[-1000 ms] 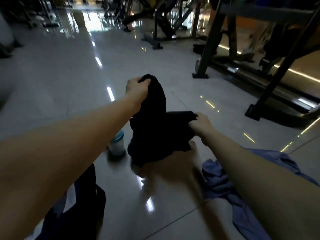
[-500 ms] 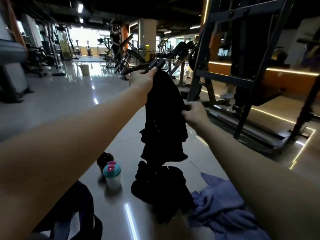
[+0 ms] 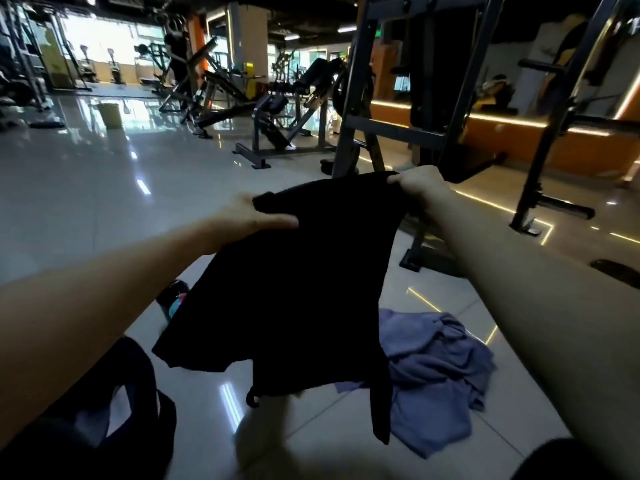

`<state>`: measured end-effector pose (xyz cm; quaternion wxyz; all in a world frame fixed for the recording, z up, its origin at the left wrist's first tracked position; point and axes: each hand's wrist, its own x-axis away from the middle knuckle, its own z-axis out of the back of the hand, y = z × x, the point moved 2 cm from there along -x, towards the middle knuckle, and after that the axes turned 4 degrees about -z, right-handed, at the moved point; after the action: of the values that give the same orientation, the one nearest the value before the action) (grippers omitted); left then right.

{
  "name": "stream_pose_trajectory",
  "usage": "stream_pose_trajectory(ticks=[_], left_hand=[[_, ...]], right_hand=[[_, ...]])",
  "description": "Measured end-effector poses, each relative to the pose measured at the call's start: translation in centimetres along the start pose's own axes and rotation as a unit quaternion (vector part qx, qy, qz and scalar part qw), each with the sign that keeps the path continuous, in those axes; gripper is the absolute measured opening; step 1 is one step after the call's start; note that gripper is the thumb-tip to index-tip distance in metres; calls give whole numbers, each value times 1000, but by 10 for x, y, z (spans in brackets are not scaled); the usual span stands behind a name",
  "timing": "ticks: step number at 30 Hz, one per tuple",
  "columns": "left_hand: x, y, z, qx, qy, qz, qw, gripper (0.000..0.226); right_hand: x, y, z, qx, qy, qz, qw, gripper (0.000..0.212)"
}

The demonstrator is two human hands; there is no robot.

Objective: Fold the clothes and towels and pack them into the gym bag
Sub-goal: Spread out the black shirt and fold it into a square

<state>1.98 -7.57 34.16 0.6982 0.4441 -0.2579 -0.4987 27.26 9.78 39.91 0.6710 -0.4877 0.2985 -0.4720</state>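
Both hands are raised in front of the person, holding a black garment (image 3: 294, 289) spread between them, clear of the tiled floor (image 3: 104, 188). The left hand (image 3: 249, 216) pinches the garment's upper left corner, thumb laid flat across the front of the cloth and fingers hidden behind it. The right hand (image 3: 419, 185) grips the upper right corner, fingers curled over the top edge. The cloth hangs down, with a narrow strip trailing at its lower right; the type of garment cannot be determined. On the floor beneath and to the right lies a crumpled blue-purple cloth (image 3: 436, 368), unfolded. A dark gym bag (image 3: 162, 420) sits at lower left by the left forearm. A bottle with a teal lid (image 3: 176, 304) is partly hidden behind the garment's left edge. A dark steel rack (image 3: 360, 98) stands beyond the right hand.
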Motion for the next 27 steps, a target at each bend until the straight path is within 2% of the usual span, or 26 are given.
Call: stream_pose_trajectory(ticks=[2,4,6,7,10,13,16,19,22,24,25,27], left_hand=[[7,-20,-10,-188,-42,-33,981,17],[7,-47,-13,-276,-37,-20,960,18],[4,-71,-9,-275,-30,32,961,16],[2,-78,-5,-271,-21,55,961,16],[-5,-96,8,-275,44,96,956,23],[-4,-103,20,-291,122,118,942,20],[-5,-100,30,-282,217,118,927,14],[-8,-88,38,-214,283,97,930,18],[-9,-79,42,-146,265,93,949,23],[-9,-71,39,-79,241,83,964,24],[-8,-65,36,-44,224,75,971,22],[-9,-50,26,-5,194,54,980,19]], right_hand=[[-9,22,4,33,34,-46,998,27],[-14,44,5,74,45,-64,994,29],[-27,61,12,144,48,-60,987,48],[-38,69,15,180,41,-54,981,51],[-34,74,18,250,-15,-27,968,18],[-27,82,19,225,-73,-9,972,21],[-26,88,13,189,-82,0,978,18],[-38,90,8,170,-6,3,985,21],[-52,96,6,142,100,-31,984,19],[-53,97,7,192,145,-43,970,21],[-54,94,4,238,138,-35,961,22],[-53,77,-14,300,59,8,952,24]])
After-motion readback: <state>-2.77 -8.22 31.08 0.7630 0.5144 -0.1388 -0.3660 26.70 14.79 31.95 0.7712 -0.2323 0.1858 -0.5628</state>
